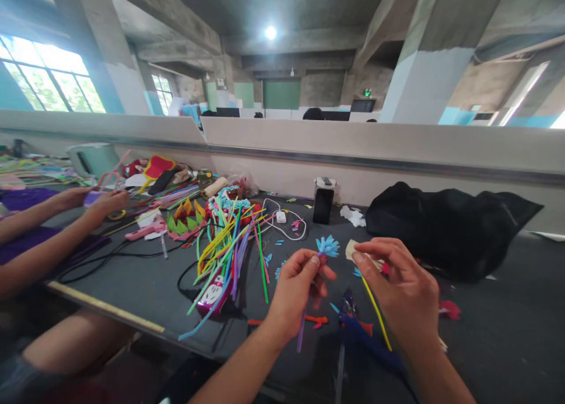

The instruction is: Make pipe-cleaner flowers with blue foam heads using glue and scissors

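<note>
My left hand (298,286) pinches a small flower with light blue petals (327,246), just under its head. The flower's purple stem (302,332) hangs below my fingers. To its right, my right hand (399,280) is raised with the tips of thumb and index finger close together; whether anything small sits between them I cannot make out. A beige scrap (351,249) shows right by those fingertips, held or lying behind. Under and between my hands lie a dark blue glue gun (353,327), a yellow pipe cleaner (376,313) and an orange stick-like piece (315,320).
Colourful pipe cleaners (227,245) spill over a purple power strip (214,295). A phone (323,205), a white charger (281,217) and a black bag (445,227) line the back. On the left, a co-worker's hands (108,202) hold something purple, near a pink glue gun (143,232).
</note>
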`<state>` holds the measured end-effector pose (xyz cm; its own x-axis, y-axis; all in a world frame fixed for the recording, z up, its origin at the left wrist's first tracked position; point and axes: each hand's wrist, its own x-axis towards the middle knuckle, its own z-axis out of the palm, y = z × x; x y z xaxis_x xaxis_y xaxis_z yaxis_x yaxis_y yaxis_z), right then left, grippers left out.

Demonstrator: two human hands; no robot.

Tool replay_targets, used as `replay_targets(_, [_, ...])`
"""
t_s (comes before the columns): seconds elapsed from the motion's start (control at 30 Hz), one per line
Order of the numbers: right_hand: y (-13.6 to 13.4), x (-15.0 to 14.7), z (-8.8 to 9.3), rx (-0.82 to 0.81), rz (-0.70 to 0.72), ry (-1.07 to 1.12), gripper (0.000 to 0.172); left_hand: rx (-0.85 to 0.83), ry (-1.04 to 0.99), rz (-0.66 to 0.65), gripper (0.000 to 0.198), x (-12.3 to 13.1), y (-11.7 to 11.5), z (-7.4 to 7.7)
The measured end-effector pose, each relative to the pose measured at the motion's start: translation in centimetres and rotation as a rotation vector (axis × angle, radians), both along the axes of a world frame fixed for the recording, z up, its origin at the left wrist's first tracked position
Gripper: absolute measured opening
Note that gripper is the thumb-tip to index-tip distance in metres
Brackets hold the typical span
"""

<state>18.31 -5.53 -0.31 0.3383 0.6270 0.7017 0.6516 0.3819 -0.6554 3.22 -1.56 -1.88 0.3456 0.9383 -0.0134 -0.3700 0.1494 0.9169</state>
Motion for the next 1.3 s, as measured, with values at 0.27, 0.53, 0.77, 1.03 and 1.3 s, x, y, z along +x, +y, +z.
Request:
replay_targets(0.27, [0.5, -0.2, -0.4, -0.035, -0.003, -0.046, 0.007, -0.126, -0.141, -0.064, 0.029, -0.4, 0.7, -0.5])
replay_targets(0.53, [1.1, 0.0, -0.6, -0.039, 0.012, -0.11, 0.009, -0.112, -0.189, -0.095, 0.024, -0.6, 1.0, -0.6])
replay_targets(0.77, [1.3, -0.4, -0.8, -0.078, 0.101, -0.165, 0.008, -0.144, -0.226, -0.09, 0.016, -0.7, 0.9, -0.5])
replay_targets(1.03, [1.5, -1.0, -1.2, -0.09, 0.128, -0.226, 0.01, -0.104, -0.181, -0.058, 0.016, -0.7, 0.6, 0.1])
replay_targets(1.3, [2.7, -1.2, -3.8, -0.384, 0.209, -0.346, 0.014, 0.069, -0.204, 0.193, 0.014, -4.3, 2.6, 2.1])
